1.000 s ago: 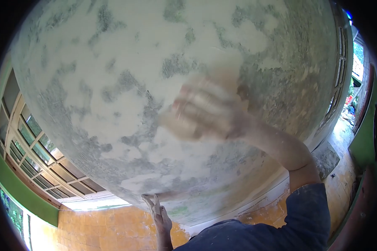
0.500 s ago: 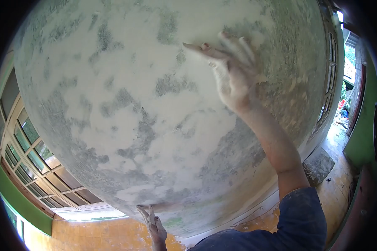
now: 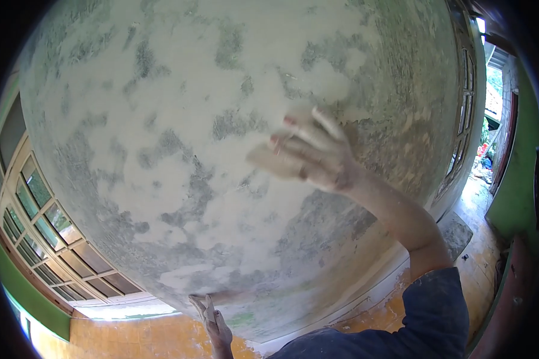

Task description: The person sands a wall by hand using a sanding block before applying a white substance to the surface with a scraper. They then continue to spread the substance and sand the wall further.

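Note:
A large wall (image 3: 161, 209), patched with whitish filler over grey and bulging through the lens, takes up most of the view. My right hand (image 3: 311, 149) is at the wall's right-middle part, dusted white and blurred by motion. Its fingers look stretched and apart; whether anything thin lies beneath the palm is hidden. Low on the wall, my left hand (image 3: 215, 326) rests its fingertips against the surface, fingers extended and slightly spread, with no object visible in it.
Glass-paned doors (image 3: 48, 218) stand at the left. A grey block-like object (image 3: 456, 235) sits on the yellow floor (image 3: 132, 335) at right. Beyond it are a bright doorway (image 3: 493, 96) and a green wall (image 3: 521, 179).
My right hand has swept downward and slightly left across the wall, its elbow bending more. My left hand stays at about the same place on the wall; the view has shifted slightly.

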A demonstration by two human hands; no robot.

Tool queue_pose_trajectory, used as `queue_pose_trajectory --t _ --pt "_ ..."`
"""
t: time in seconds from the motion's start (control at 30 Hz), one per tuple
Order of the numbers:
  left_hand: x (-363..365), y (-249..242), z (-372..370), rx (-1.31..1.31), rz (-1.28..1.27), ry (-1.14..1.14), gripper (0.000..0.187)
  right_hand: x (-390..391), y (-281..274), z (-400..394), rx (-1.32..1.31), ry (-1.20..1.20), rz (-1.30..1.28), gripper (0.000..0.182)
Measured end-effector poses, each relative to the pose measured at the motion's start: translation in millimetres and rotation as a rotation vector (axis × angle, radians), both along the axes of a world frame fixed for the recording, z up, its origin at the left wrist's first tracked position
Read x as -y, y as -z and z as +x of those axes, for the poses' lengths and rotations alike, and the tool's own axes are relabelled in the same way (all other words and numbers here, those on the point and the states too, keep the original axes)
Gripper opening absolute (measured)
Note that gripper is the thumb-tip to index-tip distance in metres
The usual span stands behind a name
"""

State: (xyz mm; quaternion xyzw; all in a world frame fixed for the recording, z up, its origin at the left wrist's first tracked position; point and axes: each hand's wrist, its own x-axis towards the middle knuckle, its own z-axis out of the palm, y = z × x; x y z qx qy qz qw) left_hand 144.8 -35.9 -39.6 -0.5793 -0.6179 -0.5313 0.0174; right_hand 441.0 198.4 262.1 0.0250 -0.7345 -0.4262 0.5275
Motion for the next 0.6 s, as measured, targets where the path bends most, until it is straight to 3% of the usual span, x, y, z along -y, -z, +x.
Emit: queue_pose_trajectory --t 0.07,0.1,0.13,0.2,0.23,0.33,0.37,0.47,0.53,0.6 --pt "-1 0 0 0.015 -0.002 0.0 0.048 5 -26 18 -0.159 0.219 0.004 0.046" --pt "0 1 0 0.035 -0.007 -0.003 0.048 -6 -26 27 -0.211 0.296 -0.019 0.057" --pt "1 1 1 0.037 -0.009 -0.002 0.048 -9 -18 19 -0.209 0.297 -0.021 0.057" --pt "1 0 1 0.049 0.012 0.007 0.048 -6 5 -6 -0.187 -0.092 -0.126 0.058" --pt "1 1 1 0.048 0.013 0.007 0.048 -2 20 -6 -0.093 0.03 -0.018 0.055" --pt "0 3 -2 0.025 0.02 0.021 0.05 2 -5 9 -0.138 0.03 0.052 0.046" --pt "0 3 -2 0.044 0.014 0.016 0.05 -7 -18 16 -0.226 0.045 0.114 0.031" --pt "0 5 0 0.057 -0.002 0.002 0.05 -9 -9 9 -0.354 -0.011 -0.034 0.03" --pt "3 1 0 0.036 -0.014 -0.025 0.048 -5 16 -2 -0.297 0.019 -0.137 0.034" --pt "2 -2 3 0.059 0.005 -0.013 0.048 4 17 4 -0.143 0.024 -0.025 0.032"
